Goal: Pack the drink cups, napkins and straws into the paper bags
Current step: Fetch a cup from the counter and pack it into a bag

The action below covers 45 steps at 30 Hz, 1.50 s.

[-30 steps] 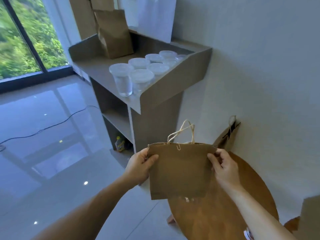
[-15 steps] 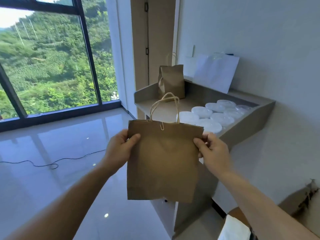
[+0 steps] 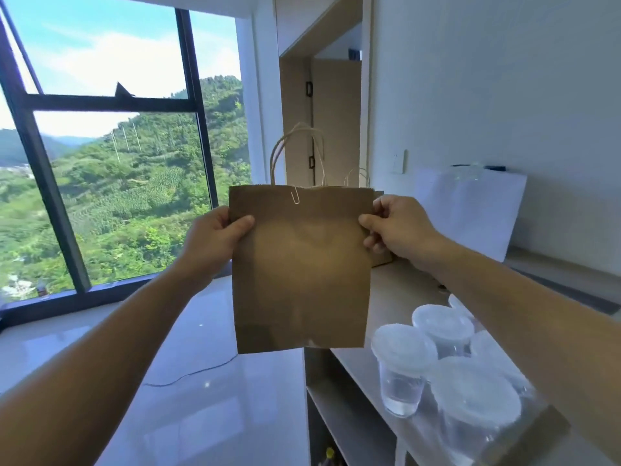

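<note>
At the far left, a large window (image 3: 100,169) is showing green hillsides, and a thin cable (image 3: 188,376) is lying on the glossy floor (image 3: 218,398). The left hand (image 3: 215,237) is pinching the left edge of a brown paper bag (image 3: 302,274), thumb lying across the front face and fingers hidden behind it. The bag is hanging flat and upright in the air, in front of the table's (image 3: 400,290) near end, its twisted handles (image 3: 295,153) standing up and a paper clip (image 3: 295,196) sitting on its top edge. The right hand (image 3: 400,230) is pinching the bag's right edge near the top. A second paper bag (image 3: 381,258) is standing on the table, mostly hidden behind the first. Further right, lidded clear drink cups (image 3: 401,368) are standing clustered on the table, and a white bag (image 3: 470,210) is leaning against the wall.
</note>
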Motion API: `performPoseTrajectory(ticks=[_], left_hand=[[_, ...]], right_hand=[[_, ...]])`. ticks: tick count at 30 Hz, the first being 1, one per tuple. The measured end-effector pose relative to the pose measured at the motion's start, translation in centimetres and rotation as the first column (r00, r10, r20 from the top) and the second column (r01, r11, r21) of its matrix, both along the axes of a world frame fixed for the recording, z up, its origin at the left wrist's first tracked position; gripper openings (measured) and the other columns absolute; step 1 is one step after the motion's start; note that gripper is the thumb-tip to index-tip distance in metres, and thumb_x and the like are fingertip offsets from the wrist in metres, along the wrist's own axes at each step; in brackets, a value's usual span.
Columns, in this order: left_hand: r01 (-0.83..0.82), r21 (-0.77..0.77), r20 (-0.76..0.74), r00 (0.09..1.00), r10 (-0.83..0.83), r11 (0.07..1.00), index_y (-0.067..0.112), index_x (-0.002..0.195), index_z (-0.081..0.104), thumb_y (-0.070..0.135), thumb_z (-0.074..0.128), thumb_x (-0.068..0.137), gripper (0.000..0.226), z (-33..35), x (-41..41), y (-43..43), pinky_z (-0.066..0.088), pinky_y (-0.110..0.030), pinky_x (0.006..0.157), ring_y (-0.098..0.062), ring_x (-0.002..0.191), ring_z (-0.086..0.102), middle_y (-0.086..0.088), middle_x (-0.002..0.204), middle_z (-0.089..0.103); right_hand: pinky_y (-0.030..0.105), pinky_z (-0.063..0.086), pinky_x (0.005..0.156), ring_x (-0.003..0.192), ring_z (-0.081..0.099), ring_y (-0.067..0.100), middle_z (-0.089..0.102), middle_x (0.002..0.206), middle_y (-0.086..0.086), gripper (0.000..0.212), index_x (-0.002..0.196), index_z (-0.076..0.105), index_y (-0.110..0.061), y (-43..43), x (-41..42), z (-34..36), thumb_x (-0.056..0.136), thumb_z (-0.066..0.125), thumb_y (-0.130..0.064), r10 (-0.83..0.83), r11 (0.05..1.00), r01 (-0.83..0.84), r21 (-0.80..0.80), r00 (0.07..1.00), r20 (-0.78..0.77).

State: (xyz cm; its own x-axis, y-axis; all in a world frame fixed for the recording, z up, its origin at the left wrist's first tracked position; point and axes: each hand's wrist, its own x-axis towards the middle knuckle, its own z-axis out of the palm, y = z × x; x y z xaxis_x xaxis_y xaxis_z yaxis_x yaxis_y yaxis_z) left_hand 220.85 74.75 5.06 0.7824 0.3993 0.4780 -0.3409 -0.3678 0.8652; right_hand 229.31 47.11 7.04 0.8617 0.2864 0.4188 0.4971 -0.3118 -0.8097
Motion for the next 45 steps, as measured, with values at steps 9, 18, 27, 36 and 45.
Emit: performPoseTrajectory(ticks=[9, 18, 27, 36, 45], left_hand=[[-0.079, 0.084, -0.050, 0.995, 0.084, 0.993, 0.023, 0.082, 0.072, 0.021, 0.068, 0.091, 0.010, 0.1, 12.7, 4.8, 0.052, -0.025, 0.061, -0.004, 0.062, 0.068, 0.011, 0.069, 0.074], [-0.063, 0.247, -0.141, 0.985, 0.100, 0.967, 0.022, 0.081, 0.072, 0.028, 0.067, 0.091, 0.013, -4.5, 24.0, 11.2, 0.041, -0.017, 0.053, 0.001, 0.063, 0.061, 0.015, 0.070, 0.068], [-0.052, 0.374, -0.184, 0.974, 0.129, 0.926, 0.017, 0.086, 0.073, 0.030, 0.063, 0.091, 0.017, -8.2, 32.4, 14.5, 0.053, -0.037, 0.071, -0.015, 0.078, 0.065, 0.001, 0.079, 0.072], [-0.044, 0.375, -0.161, 0.981, 0.112, 0.926, 0.015, 0.073, 0.064, 0.034, 0.062, 0.091, 0.026, -9.2, 36.0, 12.2, 0.043, -0.030, 0.055, -0.012, 0.061, 0.058, 0.001, 0.064, 0.064], [-0.092, 0.417, -0.088, 0.986, 0.140, 0.904, 0.032, 0.120, 0.049, 0.039, 0.068, 0.081, 0.044, -9.0, 36.5, 11.6, 0.042, -0.031, 0.059, -0.017, 0.077, 0.059, 0.012, 0.108, 0.059]], right_hand=[[0.024, 0.056, 0.052, 0.053, 0.067, 0.013, 0.069, 0.078, 0.013, 0.025, 0.122, 0.057, -0.007, 6.2, 14.5, 1.4, 0.097, 0.059, -0.007, -0.070, 0.997, 0.066, -0.047, 0.992, -0.108], [0.027, 0.057, 0.053, 0.062, 0.068, 0.019, 0.066, 0.086, 0.016, 0.025, 0.121, 0.054, -0.002, 13.5, 27.2, -1.9, 0.097, 0.053, 0.002, -0.167, 0.972, 0.137, -0.191, 0.975, -0.149], [0.045, 0.061, 0.073, 0.070, 0.073, 0.021, 0.070, 0.081, 0.010, 0.013, 0.095, 0.063, -0.007, 19.1, 36.4, -4.8, 0.092, 0.053, 0.001, -0.337, 0.891, 0.311, -0.329, 0.941, -0.022], [0.044, 0.058, 0.080, 0.075, 0.069, 0.020, 0.067, 0.082, -0.001, 0.024, 0.084, 0.059, -0.025, 17.8, 39.0, -4.9, 0.089, 0.056, -0.002, -0.439, 0.839, 0.460, -0.290, 0.888, 0.137], [0.024, 0.039, 0.090, 0.102, 0.056, 0.009, 0.060, 0.126, -0.003, 0.045, 0.131, 0.054, -0.017, 16.1, 37.9, -5.5, 0.089, 0.068, -0.028, -0.420, 0.841, 0.472, -0.264, 0.878, 0.230]])
